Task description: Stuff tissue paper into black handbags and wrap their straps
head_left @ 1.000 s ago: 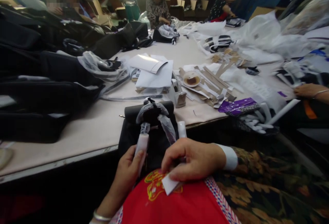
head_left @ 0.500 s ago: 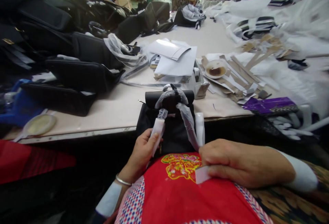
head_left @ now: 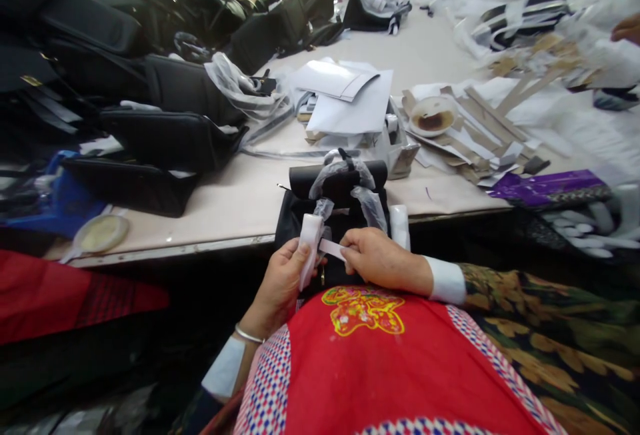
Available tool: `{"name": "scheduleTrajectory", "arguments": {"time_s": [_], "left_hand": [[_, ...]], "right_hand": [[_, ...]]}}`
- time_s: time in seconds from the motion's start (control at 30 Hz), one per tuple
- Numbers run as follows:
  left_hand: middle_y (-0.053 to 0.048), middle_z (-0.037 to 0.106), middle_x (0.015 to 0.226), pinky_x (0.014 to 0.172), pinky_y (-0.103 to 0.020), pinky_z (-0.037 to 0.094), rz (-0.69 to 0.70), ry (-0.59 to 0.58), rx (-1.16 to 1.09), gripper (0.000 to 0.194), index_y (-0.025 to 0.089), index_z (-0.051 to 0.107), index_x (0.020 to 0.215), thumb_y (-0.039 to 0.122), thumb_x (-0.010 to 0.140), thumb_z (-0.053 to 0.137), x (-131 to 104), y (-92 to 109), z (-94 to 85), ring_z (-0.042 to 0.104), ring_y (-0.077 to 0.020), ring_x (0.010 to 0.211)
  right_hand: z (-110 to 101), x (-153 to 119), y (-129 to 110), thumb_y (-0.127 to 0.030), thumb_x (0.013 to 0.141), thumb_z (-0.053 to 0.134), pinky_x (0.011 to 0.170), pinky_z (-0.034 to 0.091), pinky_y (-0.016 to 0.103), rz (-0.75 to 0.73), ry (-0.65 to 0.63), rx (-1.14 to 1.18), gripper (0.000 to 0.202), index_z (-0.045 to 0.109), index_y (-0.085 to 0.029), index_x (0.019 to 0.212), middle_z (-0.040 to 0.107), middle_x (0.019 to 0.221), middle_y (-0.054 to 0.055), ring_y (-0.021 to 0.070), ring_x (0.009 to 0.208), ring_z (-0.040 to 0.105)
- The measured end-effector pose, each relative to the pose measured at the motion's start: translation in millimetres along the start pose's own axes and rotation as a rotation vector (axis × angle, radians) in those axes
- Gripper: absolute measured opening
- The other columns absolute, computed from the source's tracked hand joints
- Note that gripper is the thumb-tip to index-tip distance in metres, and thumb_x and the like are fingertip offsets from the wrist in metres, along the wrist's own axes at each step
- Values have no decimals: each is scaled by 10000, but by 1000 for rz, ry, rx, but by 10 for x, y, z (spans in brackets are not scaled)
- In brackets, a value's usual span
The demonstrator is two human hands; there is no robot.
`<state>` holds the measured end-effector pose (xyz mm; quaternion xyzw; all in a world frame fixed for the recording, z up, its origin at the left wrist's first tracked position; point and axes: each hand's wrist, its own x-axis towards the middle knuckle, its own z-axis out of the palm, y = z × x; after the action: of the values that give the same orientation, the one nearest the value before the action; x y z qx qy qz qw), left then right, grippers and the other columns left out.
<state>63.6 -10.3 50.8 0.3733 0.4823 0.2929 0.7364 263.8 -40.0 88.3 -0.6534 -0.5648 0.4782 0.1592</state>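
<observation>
While the small black handbag (head_left: 336, 235) hangs off the edge of the beige worktable (head_left: 235, 205), its plastic-wrapped handle is being bound. The left hand (head_left: 280, 285) grips the white paper-covered strap (head_left: 309, 248); the right hand (head_left: 377, 262) pinches a white paper strip (head_left: 332, 248) against it. The next move seems to call for winding that strip snugly round.

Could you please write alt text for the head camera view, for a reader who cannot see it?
A person's left hand grips a white-wrapped strap of a black bag at the table's edge, while the right hand holds a small white strip against it. Black bags, papers and cardboard strips cover the table.
</observation>
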Motion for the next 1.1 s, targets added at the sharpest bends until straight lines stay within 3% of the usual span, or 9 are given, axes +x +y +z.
{"name": "scheduleTrajectory", "arguments": {"time_s": [0.13, 0.27, 0.37, 0.5, 0.7, 0.97, 1.1], "left_hand": [[-33, 699, 791, 479, -175, 415, 62, 23, 16, 621, 153, 564, 1274, 524, 816, 760, 1, -36, 24, 590, -99, 565], [-56, 710, 854, 494, -206, 452, 127, 28, 88, 753, 125, 474, 1358, 544, 802, 763, 24, -87, 30, 617, -122, 591], [-86, 724, 884, 513, -228, 479, 141, 42, 126, 825, 102, 437, 1378, 579, 786, 760, 40, -107, 39, 662, -161, 642], [-117, 737, 926, 554, -240, 498, 135, 33, 99, 702, 117, 525, 1239, 588, 774, 761, 33, -107, 46, 715, -215, 760], [-79, 737, 872, 581, -253, 493, 201, 71, 182, 579, 138, 580, 1215, 532, 820, 734, 24, -151, 17, 668, -175, 690], [-46, 740, 822, 633, -271, 493, 210, 149, 71, 829, 136, 470, 1436, 422, 744, 826, 24, -181, -30, 676, -202, 727], [-49, 737, 794, 585, -260, 478, 176, 160, -21, 683, 154, 593, 1283, 417, 710, 854, 4, -185, -39, 666, -195, 673]], "right_hand": [[61, 61, 9, -163, 851, 507, 395, 357, 212, 66, 1, 77, 165, 667, -163, 811, 702, 614, -2, 98, 396, 540], [206, 226, 62, -154, 842, 519, 491, 408, 209, -84, 52, 145, 179, 666, -155, 739, 688, 606, 9, 111, 506, 597], [300, 370, 62, -172, 839, 540, 578, 464, 226, -140, 46, 320, 175, 685, -142, 746, 695, 650, 20, 136, 606, 631], [282, 380, 20, -267, 823, 634, 518, 428, 222, -44, 12, 419, 173, 682, -137, 719, 676, 635, 12, 122, 554, 568], [127, 185, 59, -382, 872, 603, 393, 352, 212, 186, -154, 282, 257, 642, -161, 747, 673, 630, 13, 105, 432, 507], [300, 374, 68, -413, 817, 642, 571, 439, 250, -66, -60, 359, 298, 676, -132, 721, 654, 670, 26, 136, 611, 554], [316, 408, 120, -405, 843, 611, 607, 455, 272, -127, -23, 321, 295, 708, -130, 797, 660, 710, 34, 153, 652, 564]]}}
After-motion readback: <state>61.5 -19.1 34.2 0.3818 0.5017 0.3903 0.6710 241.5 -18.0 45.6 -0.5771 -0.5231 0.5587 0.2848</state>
